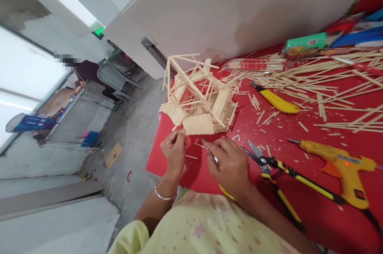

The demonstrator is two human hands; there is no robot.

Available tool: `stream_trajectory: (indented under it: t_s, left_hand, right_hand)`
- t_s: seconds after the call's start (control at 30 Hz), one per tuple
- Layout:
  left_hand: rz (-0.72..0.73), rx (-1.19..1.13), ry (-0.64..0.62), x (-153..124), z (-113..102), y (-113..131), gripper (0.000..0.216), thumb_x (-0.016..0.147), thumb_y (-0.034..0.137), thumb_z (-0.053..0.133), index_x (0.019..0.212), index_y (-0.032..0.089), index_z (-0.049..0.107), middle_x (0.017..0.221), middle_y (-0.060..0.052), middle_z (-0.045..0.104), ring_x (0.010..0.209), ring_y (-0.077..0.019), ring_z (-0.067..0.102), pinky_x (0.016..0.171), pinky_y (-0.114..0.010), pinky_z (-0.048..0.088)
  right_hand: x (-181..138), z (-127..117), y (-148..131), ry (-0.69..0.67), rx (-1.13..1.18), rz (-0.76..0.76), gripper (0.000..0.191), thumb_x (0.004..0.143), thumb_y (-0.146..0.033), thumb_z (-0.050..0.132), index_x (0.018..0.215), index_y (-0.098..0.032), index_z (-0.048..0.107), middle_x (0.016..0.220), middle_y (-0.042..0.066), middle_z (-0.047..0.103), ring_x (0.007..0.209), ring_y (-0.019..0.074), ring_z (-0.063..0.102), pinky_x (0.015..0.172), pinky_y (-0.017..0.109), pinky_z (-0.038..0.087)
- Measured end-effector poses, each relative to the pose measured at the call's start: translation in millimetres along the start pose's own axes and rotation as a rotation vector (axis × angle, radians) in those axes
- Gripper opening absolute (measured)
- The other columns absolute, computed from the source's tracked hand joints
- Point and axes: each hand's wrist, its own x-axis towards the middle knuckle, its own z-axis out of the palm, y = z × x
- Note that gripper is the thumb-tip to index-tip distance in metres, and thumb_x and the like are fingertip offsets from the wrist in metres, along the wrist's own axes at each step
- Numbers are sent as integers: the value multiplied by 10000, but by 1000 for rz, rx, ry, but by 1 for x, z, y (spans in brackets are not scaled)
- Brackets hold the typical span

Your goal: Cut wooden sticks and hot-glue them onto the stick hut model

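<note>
My left hand (175,148) is closed in a pinch just in front of a model house frame (199,124) built from thin wooden sticks. What its fingertips hold, if anything, is too small to make out. My right hand (229,162) is wrapped round a hand tool (204,140) with a dark pointed tip; a bit of yellow handle shows below the palm, and the rest is hidden. Close by that tip is a short thin stick (200,145). Another short stick (191,157) lies between the hands on the red tabletop (158,154).
Right of my hands lie yellow-and-black shears (263,161) with spread blades, a glue gun (338,154) with its light on, and a yellow utility knife (279,100). Loose sticks (329,82) and packets cover the back right. A person (89,72) sits at another table, far left.
</note>
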Motion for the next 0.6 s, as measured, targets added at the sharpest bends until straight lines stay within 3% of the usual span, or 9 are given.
stream_trajectory:
  t_s: [0.6]
  left_hand:
    - [4, 40, 28, -1, 1, 6, 312, 839, 234, 583, 534, 185, 542, 513, 41, 485, 515, -103, 423, 533, -234, 348]
  right_hand:
    - [0, -1, -1, -2, 3, 9, 293, 872, -111, 556, 1096, -199, 724, 834, 41, 620, 805, 185, 546, 736, 321, 437]
